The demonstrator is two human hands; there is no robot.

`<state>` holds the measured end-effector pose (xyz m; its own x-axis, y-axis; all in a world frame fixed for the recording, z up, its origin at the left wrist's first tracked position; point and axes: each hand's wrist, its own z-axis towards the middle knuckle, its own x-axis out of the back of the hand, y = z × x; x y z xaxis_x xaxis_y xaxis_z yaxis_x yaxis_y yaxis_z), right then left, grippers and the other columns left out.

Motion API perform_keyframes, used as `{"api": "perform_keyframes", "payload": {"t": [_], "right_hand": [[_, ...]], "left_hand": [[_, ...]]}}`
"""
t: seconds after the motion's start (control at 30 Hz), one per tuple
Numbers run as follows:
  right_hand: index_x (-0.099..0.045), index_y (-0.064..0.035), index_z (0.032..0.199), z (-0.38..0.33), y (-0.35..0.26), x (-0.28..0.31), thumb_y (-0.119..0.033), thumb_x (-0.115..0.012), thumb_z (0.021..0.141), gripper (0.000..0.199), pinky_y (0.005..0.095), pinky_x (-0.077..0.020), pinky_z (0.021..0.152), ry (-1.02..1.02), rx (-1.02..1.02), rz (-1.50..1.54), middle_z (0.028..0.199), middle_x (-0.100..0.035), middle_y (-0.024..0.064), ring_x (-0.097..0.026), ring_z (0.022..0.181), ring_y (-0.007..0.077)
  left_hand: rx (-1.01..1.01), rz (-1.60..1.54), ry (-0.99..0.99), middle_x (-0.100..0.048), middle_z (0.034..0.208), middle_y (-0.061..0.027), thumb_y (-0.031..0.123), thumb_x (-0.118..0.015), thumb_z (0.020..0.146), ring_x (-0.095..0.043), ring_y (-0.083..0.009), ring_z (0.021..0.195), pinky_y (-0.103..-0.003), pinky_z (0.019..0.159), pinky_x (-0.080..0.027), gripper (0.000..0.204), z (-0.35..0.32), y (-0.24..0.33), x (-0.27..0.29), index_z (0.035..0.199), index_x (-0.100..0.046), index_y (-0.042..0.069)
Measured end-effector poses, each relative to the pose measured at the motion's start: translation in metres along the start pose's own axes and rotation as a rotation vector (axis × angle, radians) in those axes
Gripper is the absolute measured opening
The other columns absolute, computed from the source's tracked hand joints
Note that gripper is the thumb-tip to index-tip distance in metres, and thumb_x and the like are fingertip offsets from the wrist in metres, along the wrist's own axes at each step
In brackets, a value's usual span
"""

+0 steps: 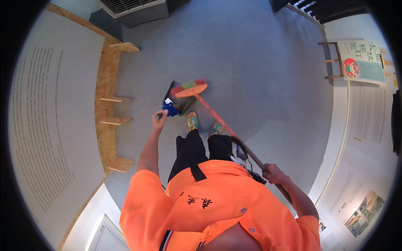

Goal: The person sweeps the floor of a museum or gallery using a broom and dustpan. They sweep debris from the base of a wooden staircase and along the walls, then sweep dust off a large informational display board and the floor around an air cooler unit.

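Note:
My left hand (159, 120) is closed round the dark, round-ended handle of a black dustpan (168, 92), which is low in front of my feet. A bunched blue thing with a white patch (171, 109) is right beside that hand; what it is I cannot make out. My right hand (274, 173) grips the long pole of a broom (217, 119), which slants down and left across my right leg. Its orange head, with blurred red and green bristles, covers the far part of the dustpan. Whether the bristles touch the pan I cannot tell.
Grey floor (251, 62) spreads ahead of my sandalled feet. A chipboard-edged panel with wooden supports (119, 121) stands along the left. A grey louvred machine (134, 14) is at the far left. On the right, a wooden stand (335, 60) holds a poster by the white wall.

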<state>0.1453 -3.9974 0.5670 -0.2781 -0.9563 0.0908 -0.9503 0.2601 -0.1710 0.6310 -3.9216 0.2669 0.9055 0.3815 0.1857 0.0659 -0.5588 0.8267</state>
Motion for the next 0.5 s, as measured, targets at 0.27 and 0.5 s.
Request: {"api": "perform_keyframes", "payload": {"t": [0.27,0.5], "right_hand": [[-0.049,0.0002,0.077,0.037,0.009,0.034,-0.009,-0.053,0.076,0.01,0.0287,-0.0398,0.037,0.255,-0.009,0.322,0.056,-0.05,0.0053,-0.049,0.041,0.0141],[-0.047,-0.0041,0.077,0.026,0.044,0.002,-0.004,-0.052,0.073,0.006,0.0242,-0.0276,0.03,0.217,-0.159,1.003,0.049,-0.039,-0.0019,-0.036,0.033,0.0068]], "left_hand": [[-0.002,-0.009,-0.068,-0.051,0.062,0.0026,0.022,-0.065,0.084,-0.047,-0.0054,0.057,-0.021,0.053,-0.038,0.023,-0.039,0.01,0.0,0.069,-0.059,0.005],[-0.196,0.288,-0.242,-0.059,0.07,-0.0039,0.017,-0.066,0.081,-0.057,-0.0126,0.069,-0.028,0.064,-0.046,0.018,-0.04,0.011,0.0,0.075,-0.059,0.001]]}}
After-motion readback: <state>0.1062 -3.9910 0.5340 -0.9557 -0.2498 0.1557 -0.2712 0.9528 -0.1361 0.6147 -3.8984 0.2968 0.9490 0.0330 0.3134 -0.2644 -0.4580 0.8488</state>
